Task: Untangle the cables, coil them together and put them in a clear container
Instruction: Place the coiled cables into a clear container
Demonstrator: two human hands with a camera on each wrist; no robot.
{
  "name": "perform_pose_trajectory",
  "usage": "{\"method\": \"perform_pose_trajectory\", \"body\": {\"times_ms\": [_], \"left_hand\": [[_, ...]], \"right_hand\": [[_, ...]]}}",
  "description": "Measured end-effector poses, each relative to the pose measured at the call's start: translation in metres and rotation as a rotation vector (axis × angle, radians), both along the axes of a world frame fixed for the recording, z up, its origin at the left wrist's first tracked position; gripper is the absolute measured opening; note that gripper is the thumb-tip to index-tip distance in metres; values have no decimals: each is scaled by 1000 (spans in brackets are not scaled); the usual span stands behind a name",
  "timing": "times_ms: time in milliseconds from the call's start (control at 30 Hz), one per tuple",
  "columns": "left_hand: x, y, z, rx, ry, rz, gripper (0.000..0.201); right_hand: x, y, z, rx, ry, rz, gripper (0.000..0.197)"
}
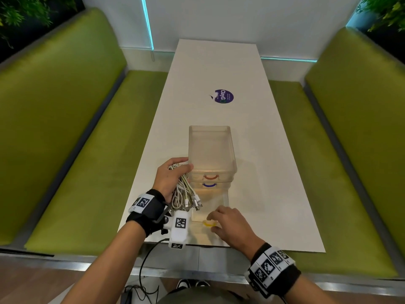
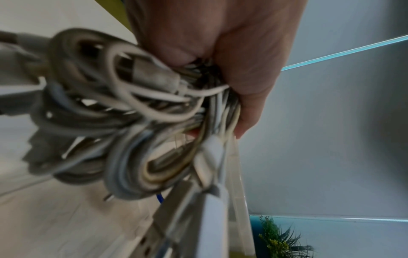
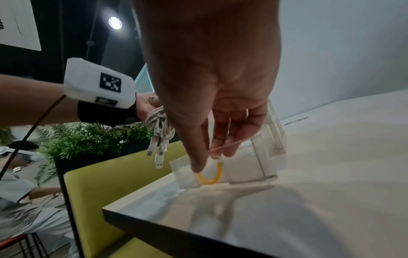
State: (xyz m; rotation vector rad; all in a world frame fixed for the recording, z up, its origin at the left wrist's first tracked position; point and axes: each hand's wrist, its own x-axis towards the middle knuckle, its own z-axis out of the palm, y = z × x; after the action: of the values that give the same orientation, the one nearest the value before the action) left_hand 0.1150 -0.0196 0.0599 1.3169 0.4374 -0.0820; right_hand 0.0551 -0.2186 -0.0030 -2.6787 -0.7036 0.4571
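1. Bundle of white and cream USB cables, coiled into loops, gripped in left hand with fingers curled tight round the coil; metal-tipped plugs dangling from the near end, just above white table.
2. Bundle held just left of the clear container stack, at its near left corner; touching or not, cannot tell.
3. Stack of open clear plastic boxes: top box with orange handle, box beneath with blue handle; nothing seen inside top box.
4. Nearer, another low clear container at table's near edge, with yellow handle.
5. Right hand above that handle, fingers loosely bent downward, thumb tip touching the yellow loop.
6. Purple round sticker farther along table; green benches on both sides.
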Motion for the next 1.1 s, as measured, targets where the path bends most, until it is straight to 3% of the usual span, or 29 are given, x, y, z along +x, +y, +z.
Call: {"method": "perform_pose_trajectory", "body": {"times_ms": [267, 367, 467, 533, 567, 667, 800, 933, 1000, 1100], "left_hand": [[-1, 0, 1, 2, -13, -9, 30], [-8, 4, 7, 35, -35, -27, 36], [-26, 6, 17, 88, -91, -42, 38], [-43, -4, 29, 11, -151, -64, 38], [-51, -12, 36, -48, -187, -79, 37], [-67, -38, 47, -174, -287, -45, 28], [-72, -49, 41, -65, -410, -46, 18], [-77, -49, 21, 69, -346, -151, 58], [-80, -51, 18, 84, -318, -171, 66], [-78, -52, 14, 348, -317, -247, 70]], "right_hand": [[-21, 1, 4, 33, 110, 35, 27], [-17, -2, 21, 320, 181, -130, 39], [-8, 5, 45, 680, 242, -351, 69], [-2, 15, 63, 839, 412, -351, 89], [-1, 21, 72, 894, 515, -301, 90], [-3, 34, 92, 1035, 665, -152, 64], [-6, 32, 100, 930, 565, -104, 41], [-12, 28, 94, 851, 476, -171, 24], [-17, 29, 90, 871, 434, -261, 18], [-24, 31, 90, 905, 412, -350, 8]]}}
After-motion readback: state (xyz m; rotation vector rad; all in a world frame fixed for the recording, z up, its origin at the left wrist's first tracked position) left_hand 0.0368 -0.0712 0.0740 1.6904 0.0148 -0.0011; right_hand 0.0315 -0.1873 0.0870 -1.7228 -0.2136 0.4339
